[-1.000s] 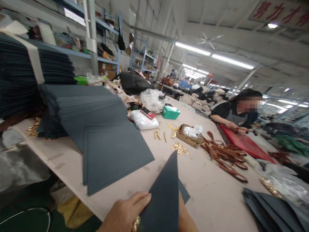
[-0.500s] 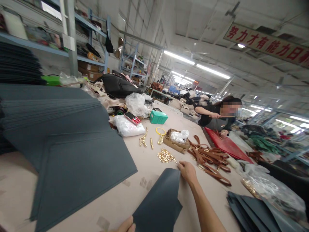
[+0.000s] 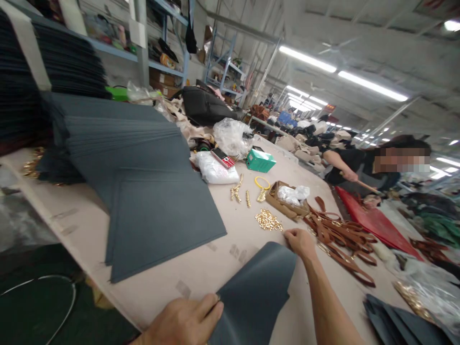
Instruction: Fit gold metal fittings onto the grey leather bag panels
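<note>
Grey sheet [image 3: 257,292] — left hand [image 3: 183,323], right hand [image 3: 300,241] at its edges

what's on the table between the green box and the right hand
In the head view, between the green box and the right hand lie a yellow ring and a heap of gold fittings; the rest is bare tabletop.

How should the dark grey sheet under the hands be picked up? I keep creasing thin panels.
Probably by its two opposite ends, from above: the grey sheet lies flat and limp on the table. The left hand presses the near edge, the right hand the far corner.
</note>
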`<state>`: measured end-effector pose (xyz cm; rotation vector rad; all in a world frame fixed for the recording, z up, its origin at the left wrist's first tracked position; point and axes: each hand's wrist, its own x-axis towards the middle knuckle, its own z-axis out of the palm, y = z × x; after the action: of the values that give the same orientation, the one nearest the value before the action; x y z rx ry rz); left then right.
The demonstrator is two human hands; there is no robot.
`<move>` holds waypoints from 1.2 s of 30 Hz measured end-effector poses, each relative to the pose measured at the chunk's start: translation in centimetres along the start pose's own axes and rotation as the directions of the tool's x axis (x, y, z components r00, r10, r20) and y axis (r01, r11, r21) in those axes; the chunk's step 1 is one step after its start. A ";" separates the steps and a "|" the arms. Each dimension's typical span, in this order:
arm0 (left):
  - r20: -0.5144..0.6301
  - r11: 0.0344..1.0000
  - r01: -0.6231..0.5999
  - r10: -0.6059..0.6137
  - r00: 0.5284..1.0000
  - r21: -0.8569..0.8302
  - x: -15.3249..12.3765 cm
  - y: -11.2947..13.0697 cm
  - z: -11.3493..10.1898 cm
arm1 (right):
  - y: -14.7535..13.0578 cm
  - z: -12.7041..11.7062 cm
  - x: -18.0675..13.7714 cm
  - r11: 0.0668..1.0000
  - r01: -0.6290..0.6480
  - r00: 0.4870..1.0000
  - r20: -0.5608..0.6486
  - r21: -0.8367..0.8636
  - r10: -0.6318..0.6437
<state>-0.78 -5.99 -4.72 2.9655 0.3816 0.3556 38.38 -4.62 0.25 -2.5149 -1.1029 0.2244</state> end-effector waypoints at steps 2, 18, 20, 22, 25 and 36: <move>0.089 0.993 0.051 -0.042 0.995 -0.103 0.3 0.4 -1.3 | -0.8 -1.4 -1.8 0.998 0.007 0.996 -0.088 0.070 -0.001; 0.082 0.988 0.069 -0.058 0.995 -0.138 -0.1 0.9 -2.3 | -10.7 3.7 -19.1 0.867 0.397 0.734 0.463 0.302 -0.498; 0.073 0.987 0.069 -0.059 0.996 -0.145 -0.1 0.9 -2.2 | -10.8 3.5 -19.1 0.868 0.400 0.738 0.458 0.293 -0.495; 0.076 0.986 0.067 -0.056 0.996 -0.154 -0.1 0.8 -2.1 | -10.8 3.5 -19.1 0.870 0.397 0.743 0.454 0.292 -0.492; 0.077 0.985 0.069 -0.058 0.995 -0.158 -0.2 0.8 -1.8 | -11.0 3.6 -19.1 0.872 0.385 0.743 0.459 0.302 -0.488; 0.137 0.977 0.119 -0.095 0.986 -0.175 0.2 0.9 -2.7 | -11.1 4.0 -17.6 0.893 0.192 0.710 0.570 0.408 -0.413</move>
<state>-1.06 -6.52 -1.95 2.7571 0.4648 0.1760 17.82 -9.56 0.98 -1.9367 -1.5648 1.1508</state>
